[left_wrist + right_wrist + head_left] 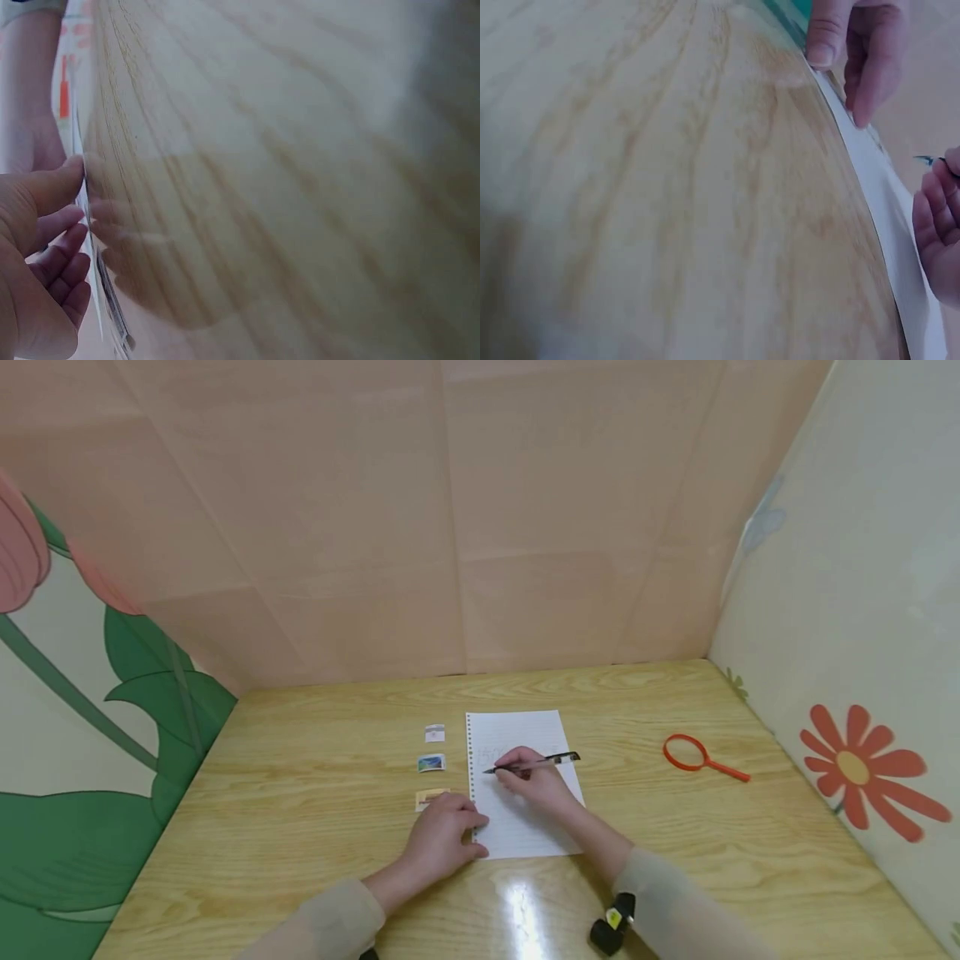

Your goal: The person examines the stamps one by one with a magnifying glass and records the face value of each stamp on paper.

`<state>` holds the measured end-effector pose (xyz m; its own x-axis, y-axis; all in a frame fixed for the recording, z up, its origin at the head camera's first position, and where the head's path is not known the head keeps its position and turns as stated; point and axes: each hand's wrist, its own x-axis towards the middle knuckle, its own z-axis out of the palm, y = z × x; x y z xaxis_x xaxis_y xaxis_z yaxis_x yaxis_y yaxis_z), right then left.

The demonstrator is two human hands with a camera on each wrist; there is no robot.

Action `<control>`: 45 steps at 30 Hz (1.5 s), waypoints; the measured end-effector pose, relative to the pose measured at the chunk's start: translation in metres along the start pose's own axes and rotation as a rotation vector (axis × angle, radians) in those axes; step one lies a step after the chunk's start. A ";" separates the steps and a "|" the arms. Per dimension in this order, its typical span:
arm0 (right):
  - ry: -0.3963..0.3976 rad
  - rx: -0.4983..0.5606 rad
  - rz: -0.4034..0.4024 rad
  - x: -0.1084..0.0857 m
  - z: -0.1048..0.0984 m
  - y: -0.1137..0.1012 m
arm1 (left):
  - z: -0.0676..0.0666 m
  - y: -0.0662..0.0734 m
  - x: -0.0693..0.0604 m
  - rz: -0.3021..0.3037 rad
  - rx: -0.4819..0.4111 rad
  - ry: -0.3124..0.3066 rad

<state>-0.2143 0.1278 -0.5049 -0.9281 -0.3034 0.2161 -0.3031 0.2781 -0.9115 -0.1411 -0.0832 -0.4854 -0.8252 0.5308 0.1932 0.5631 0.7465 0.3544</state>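
Observation:
A white lined sheet (525, 827) with punched holes down its left edge lies on the wooden table, faint marks near its upper part. My right hand (540, 783) holds a black-and-clear pen (562, 758) between thumb and fingers, its tip over the left part of the sheet. My left hand (442, 839) rests at the sheet's lower left edge, thumb and fingertips touching the paper. In the left wrist view the left hand (37, 262) lies along the paper's edge. The right wrist view shows the curled fingers of the right hand (941, 225) above the sheet (881, 202).
Left of the sheet, three small picture cards form a column: a pale one (435, 733), a blue-green one (431, 763) and a yellowish one (426, 797) partly behind the left hand. A red magnifying glass (726, 770) lies at the right. Walls border the table's back and right side.

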 end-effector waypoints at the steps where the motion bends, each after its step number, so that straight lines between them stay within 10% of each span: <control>1: 0.001 -0.014 0.002 0.001 0.002 0.000 | 0.000 0.000 0.000 -0.003 0.000 -0.003; 22: 0.065 -0.174 0.013 0.000 0.013 0.007 | 0.005 -0.015 0.004 -0.063 0.011 0.086; 45: 0.069 -0.184 0.001 0.000 0.015 0.004 | -0.001 -0.016 0.007 -0.009 0.013 -0.016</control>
<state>-0.2126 0.1147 -0.5136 -0.9391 -0.2415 0.2446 -0.3309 0.4421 -0.8337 -0.1555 -0.0920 -0.4886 -0.8293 0.5306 0.1754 0.5566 0.7563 0.3437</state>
